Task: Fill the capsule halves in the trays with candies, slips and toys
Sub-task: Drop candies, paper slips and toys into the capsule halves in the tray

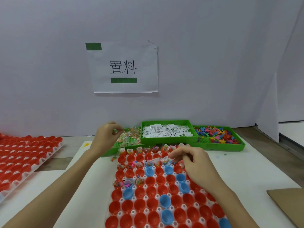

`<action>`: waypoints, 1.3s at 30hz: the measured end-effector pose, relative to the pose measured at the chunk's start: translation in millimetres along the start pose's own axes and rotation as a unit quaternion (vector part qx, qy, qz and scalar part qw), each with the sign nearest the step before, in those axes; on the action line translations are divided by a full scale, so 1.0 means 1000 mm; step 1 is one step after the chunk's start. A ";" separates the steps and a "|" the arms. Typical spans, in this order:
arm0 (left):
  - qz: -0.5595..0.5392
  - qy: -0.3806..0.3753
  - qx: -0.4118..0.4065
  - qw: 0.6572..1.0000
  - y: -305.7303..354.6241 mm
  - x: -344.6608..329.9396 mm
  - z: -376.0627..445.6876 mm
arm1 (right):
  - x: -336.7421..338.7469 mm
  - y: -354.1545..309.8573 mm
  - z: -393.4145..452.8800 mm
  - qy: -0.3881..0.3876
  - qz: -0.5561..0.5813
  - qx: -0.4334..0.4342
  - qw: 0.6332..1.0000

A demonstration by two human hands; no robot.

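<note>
A white tray (pixel 131 211) of red and blue capsule halves (pixel 151 191) lies on the table's near edge. Only the far two rows and a few cups at its left edge hold fillings; most remain unfilled. The left hand (pixel 105 137) pinches something small above the candy bin (pixel 130 139). The right hand (pixel 194 163), fingers curled, pinches at the second row.

Right hands' (pixel 195 163) pinched item, too small.
</note>
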State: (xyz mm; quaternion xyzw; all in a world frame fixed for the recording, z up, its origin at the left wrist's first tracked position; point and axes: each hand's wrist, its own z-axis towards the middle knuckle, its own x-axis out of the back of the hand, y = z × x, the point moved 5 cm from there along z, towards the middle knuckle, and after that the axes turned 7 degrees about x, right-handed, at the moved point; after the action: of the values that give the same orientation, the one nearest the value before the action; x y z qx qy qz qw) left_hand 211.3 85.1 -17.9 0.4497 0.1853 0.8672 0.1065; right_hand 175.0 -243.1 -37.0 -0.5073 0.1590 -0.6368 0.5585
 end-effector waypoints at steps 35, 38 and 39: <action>-0.362 -0.020 0.107 0.926 0.046 0.010 -0.100 | -0.029 0.072 0.160 -0.076 -0.228 -0.147 0.959; -0.365 -0.056 0.100 0.924 0.059 0.014 -0.085 | -0.023 0.079 0.154 -0.025 -0.183 -0.129 0.974; -0.366 -0.069 0.097 0.923 0.063 0.015 -0.078 | -0.020 0.081 0.152 -0.010 -0.173 -0.122 0.977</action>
State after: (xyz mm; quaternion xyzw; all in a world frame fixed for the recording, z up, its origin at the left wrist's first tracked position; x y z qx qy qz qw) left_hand 137.2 15.8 -21.8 0.4173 0.4127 0.7126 0.3843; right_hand 342.1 -196.4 -42.6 -0.5975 0.1400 -0.6947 0.3753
